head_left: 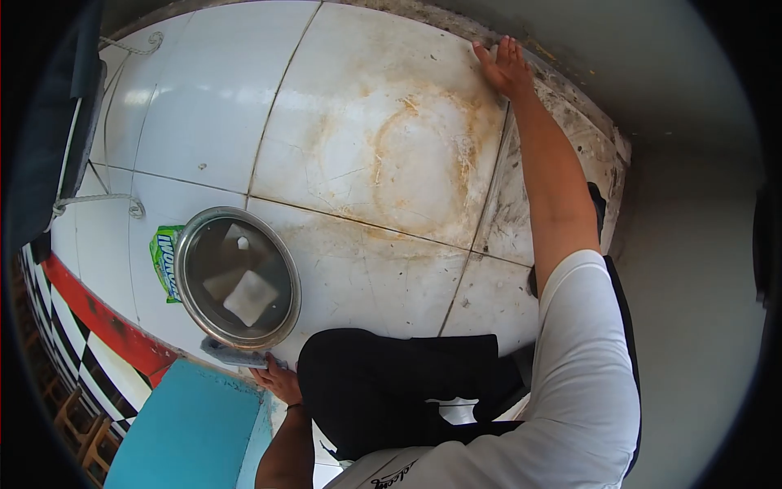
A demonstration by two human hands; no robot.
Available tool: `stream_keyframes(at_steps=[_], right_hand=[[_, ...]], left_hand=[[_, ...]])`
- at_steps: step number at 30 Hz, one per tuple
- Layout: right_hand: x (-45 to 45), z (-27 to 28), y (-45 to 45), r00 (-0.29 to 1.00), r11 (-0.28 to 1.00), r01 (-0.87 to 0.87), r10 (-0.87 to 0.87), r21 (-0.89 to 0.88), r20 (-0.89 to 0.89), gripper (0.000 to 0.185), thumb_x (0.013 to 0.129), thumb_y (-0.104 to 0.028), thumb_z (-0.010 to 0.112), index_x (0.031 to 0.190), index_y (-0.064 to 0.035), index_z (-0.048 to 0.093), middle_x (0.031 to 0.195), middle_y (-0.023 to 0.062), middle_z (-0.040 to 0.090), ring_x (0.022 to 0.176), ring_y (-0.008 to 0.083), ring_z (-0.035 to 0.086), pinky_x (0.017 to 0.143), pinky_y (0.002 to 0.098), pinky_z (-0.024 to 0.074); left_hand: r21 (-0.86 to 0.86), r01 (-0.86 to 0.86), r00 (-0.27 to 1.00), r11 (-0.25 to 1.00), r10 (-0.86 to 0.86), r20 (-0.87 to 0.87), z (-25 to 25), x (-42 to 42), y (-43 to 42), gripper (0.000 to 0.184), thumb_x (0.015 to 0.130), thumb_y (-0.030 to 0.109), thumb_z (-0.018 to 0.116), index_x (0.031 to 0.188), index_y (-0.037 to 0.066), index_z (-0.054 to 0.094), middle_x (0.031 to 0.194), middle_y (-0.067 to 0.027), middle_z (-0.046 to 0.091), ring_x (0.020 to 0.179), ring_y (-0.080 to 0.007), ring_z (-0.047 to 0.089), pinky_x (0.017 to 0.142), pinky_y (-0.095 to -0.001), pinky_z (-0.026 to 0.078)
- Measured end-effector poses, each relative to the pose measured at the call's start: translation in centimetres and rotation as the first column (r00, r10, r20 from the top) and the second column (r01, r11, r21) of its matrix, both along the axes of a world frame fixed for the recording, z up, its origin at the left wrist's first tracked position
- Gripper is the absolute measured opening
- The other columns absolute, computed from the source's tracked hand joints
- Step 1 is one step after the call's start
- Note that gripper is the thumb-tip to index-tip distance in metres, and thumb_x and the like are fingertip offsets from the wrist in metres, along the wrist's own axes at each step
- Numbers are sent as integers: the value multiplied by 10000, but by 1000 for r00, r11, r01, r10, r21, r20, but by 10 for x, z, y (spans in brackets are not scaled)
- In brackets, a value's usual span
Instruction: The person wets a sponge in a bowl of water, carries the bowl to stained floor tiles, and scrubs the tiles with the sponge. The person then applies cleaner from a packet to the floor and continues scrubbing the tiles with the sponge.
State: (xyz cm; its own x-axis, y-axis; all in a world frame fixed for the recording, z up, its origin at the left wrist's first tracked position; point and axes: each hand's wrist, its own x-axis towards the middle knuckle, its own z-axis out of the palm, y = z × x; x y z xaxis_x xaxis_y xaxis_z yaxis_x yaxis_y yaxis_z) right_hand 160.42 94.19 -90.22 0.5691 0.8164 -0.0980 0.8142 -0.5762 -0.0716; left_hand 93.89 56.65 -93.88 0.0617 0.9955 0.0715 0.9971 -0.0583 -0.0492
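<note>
My right hand (508,72) reaches to the far edge of the tiled floor by the wall, its fingers stretched out and nothing visible in it. Close to my knee, my left hand (278,381) has its fingers at the end of a grey, fuzzy-looking pad (233,354); its exact kind is unclear. Just beyond that pad stands a round metal basin (295,285) of murky water. A white block-like piece (250,298), perhaps a sponge, sits in the water with other pale pieces. A green packet (164,262) lies against the basin's left side.
Brown stains (423,163) mark the white floor tiles (195,122), and dark grime covers the strip (562,155) along the wall. A grey wall (692,212) rises at the right. At lower left are a turquoise block (187,424) and a red ledge (106,314). White cords (102,198) hang at left.
</note>
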Motion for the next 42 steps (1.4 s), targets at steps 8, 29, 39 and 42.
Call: stream_keyframes(at_steps=[8,29,39,42], right_hand=[[-141,6,-139,986,981,-169,167,99,20,1007,911,-725,385,1553,13,145,1633,182,131,1521,296,103,1221,455,108],[-164,12,-120,964,963,-245,254,115,-77,938,934,-657,418,1557,-9,153,1640,167,121,1524,301,82,1216,476,93],[-235,31,-238,962,974,-226,229,36,-152,1014,876,-641,546,1552,8,160,1634,172,146,1521,318,98,1202,529,91],[-214,25,-192,958,963,-258,266,79,-110,1044,858,-667,548,1553,6,154,1633,162,152,1521,304,101,1210,503,99]], left_hand=[[10,-12,1000,1000,12,-28,-13,-12,-8,595,949,434,568,1386,70,394,1352,-229,395,1352,-463,293,1096,-587,296],[-35,-49,990,998,54,129,0,7,2,695,901,493,565,1412,64,371,1389,-293,344,1357,-510,270,1080,-612,258],[-44,-17,997,999,20,69,0,3,-1,742,884,511,570,1427,56,353,1413,-293,304,1374,-519,236,1081,-615,247],[-51,-10,996,999,15,90,3,5,1,750,890,533,551,1427,48,352,1409,-291,307,1374,-516,233,1085,-616,241]])
